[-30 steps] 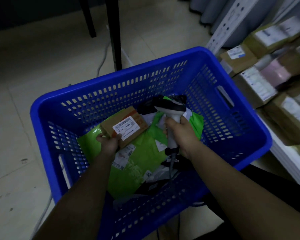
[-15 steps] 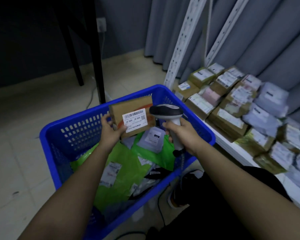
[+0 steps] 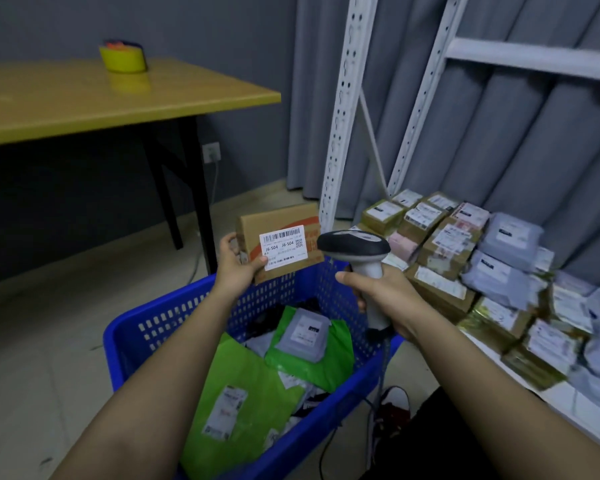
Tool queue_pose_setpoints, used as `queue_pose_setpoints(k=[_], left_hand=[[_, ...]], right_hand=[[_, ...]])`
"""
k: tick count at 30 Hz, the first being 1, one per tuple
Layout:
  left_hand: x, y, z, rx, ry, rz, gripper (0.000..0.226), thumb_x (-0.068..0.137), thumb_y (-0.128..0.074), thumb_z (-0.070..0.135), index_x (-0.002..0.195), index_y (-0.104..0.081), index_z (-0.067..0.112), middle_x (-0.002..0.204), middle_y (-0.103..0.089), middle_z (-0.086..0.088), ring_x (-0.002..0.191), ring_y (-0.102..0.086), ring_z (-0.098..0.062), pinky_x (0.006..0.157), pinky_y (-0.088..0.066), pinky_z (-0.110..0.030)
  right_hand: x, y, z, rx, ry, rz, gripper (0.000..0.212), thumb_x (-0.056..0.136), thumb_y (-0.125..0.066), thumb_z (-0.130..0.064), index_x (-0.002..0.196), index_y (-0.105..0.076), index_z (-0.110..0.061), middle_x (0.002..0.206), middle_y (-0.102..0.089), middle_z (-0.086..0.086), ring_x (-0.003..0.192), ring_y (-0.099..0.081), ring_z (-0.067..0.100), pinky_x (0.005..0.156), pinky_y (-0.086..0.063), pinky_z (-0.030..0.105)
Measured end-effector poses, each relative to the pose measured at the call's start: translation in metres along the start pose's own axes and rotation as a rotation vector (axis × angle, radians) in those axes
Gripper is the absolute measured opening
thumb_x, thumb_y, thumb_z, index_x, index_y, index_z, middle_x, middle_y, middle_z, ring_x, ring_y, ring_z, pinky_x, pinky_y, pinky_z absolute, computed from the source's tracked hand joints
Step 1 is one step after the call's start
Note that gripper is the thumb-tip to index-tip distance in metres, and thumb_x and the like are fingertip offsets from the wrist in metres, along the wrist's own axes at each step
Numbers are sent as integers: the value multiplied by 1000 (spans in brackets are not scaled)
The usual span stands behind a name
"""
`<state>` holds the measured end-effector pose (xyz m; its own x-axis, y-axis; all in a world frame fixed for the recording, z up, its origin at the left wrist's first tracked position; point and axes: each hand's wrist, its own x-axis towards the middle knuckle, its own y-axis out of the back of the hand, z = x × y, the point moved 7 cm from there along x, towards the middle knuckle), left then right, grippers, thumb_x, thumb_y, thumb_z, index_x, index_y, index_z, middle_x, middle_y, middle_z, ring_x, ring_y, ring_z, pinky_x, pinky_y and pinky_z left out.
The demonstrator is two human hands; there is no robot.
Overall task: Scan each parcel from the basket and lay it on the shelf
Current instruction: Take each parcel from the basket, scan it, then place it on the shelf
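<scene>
Basket (image 3: 146, 337) nearest, soft bags inside. Above its far rim, left hand (image 3: 234, 268) pinches a small box (image 3: 279, 242) by its lower left corner; right hand (image 3: 381, 296) wraps the scanner (image 3: 355, 251). Box looks light and stiff, best held by the edges, label clear; shelf (image 3: 568, 396) beyond.

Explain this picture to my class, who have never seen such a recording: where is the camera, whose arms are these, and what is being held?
The camera sits on a person's head, looking forward and down, so the arms are the wearer's own. The left hand holds a small cardboard parcel, its white label facing the camera. The right hand grips a handheld barcode scanner beside the label. Below is a blue basket of parcels in green and grey bags. At right, a white shelf carries labelled parcels.
</scene>
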<state>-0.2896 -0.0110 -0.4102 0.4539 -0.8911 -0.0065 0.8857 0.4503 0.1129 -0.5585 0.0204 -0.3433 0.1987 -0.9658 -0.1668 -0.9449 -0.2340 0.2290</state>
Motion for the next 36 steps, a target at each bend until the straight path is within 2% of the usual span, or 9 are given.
queue_pose_setpoints(k=[5,8,12,16,24,28,32,34,36], left_hand=[[3,-7,14,6,-7,1,78,79,-74,4,139,-26,18,127,-50,-5,115,-52,-21,102,-45,-45],[2,-9,17,3,4,-10,78,80,-73,4,140,-25,20,129,-51,-6,115,-53,-23,99,-47,-48],[0,-9,19,1,7,-19,78,81,-71,3,140,-24,20,123,-51,-2,110,-54,-21,95,-49,-47],[-1,-8,18,28,7,-10,81,80,-73,6,141,-24,22,130,-52,-9,115,-55,-25,95,-50,-47],[-6,-11,28,49,1,-11,80,81,-73,8,142,-23,22,132,-50,-11,114,-53,-23,88,-51,-40],[-11,-26,40,10,-16,-26,80,81,-73,8,141,-23,22,131,-49,-8,110,-53,-20,70,-50,-26],[-23,-69,64,-27,-48,-74,78,80,-74,10,140,-25,23,121,-49,-1,109,-54,-19,81,-52,-34],[-32,-103,78,-57,-92,-114,75,80,-74,7,138,-28,20,113,-53,0,104,-57,-18,76,-51,-26],[-46,-143,95,-89,-113,-178,73,80,-73,6,136,-29,20,115,-55,-1,99,-58,-15,73,-50,-23]], right_hand=[[-4,21,0,-14,2,58,31,74,-82,-26,69,-55,-11,51,-52,6,45,-46,17,51,-41,28],[-3,31,3,-29,-12,135,33,72,-83,-29,64,-57,-12,46,-53,5,41,-46,15,51,-40,27],[-3,38,4,-26,-15,179,34,76,-81,-27,61,-55,-12,41,-50,1,37,-45,13,46,-40,22],[-3,44,4,13,-15,224,34,76,-80,-25,58,-55,-11,42,-50,3,40,-45,16,54,-42,29],[-1,52,7,7,-22,233,34,77,-80,-25,57,-56,-10,45,-51,6,42,-46,17,55,-43,29],[-1,64,3,59,3,240,27,80,-78,-24,65,-59,-11,51,-54,4,44,-47,15,52,-43,26],[0,100,-4,178,63,346,17,83,-75,-20,79,-62,-11,59,-56,5,47,-47,16,52,-43,28],[-1,131,-5,245,93,456,15,85,-73,-19,81,-61,-11,62,-57,5,47,-49,14,50,-44,26],[-6,172,1,258,103,599,15,84,-74,-22,86,-63,-11,67,-61,4,54,-55,16,58,-49,28]])
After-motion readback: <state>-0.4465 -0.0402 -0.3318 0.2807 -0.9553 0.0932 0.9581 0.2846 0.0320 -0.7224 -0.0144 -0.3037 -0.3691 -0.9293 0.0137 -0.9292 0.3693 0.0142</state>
